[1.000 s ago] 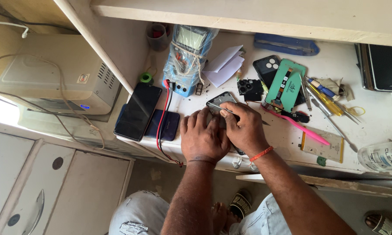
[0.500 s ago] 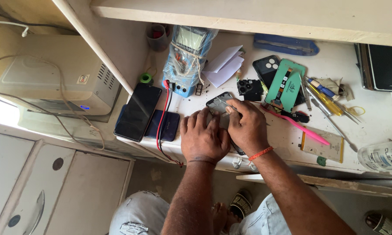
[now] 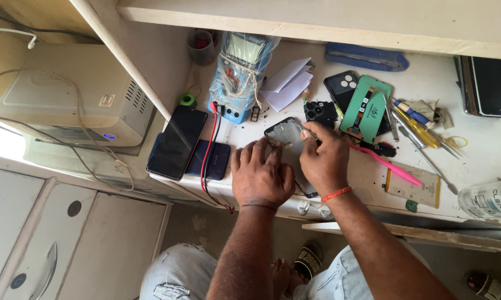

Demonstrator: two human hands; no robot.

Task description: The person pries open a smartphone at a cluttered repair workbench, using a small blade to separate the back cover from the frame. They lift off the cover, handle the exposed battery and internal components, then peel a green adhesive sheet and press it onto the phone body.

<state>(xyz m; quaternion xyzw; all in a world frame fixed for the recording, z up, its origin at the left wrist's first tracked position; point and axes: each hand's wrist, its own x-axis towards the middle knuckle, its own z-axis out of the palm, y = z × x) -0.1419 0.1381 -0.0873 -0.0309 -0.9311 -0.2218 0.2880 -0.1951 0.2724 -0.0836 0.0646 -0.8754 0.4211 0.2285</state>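
An opened phone frame (image 3: 285, 133), grey inside, lies on the white workbench (image 3: 472, 144) in front of me. My left hand (image 3: 261, 176) rests flat on its lower half, fingers pressing the near edge. My right hand (image 3: 323, 161) covers the frame's right side and pinches a thin metal tool (image 3: 307, 132) whose tip touches the frame's top right corner. An orange band (image 3: 336, 194) circles my right wrist. Most of the frame is hidden under both hands.
Two dark phones (image 3: 176, 141) (image 3: 208, 159) lie left. A blue multimeter (image 3: 240, 72) in plastic with red and black leads (image 3: 210, 161) sits behind. A green board (image 3: 367, 108), camera module (image 3: 319, 111), pink pry tool (image 3: 386, 165), screwdrivers (image 3: 417, 130), battery (image 3: 414, 188) and bottle (image 3: 489, 200) lie right.
My right hand has moved up and slightly right along the frame, bringing the tool to its top right corner. My left hand has stayed pressed on the frame.
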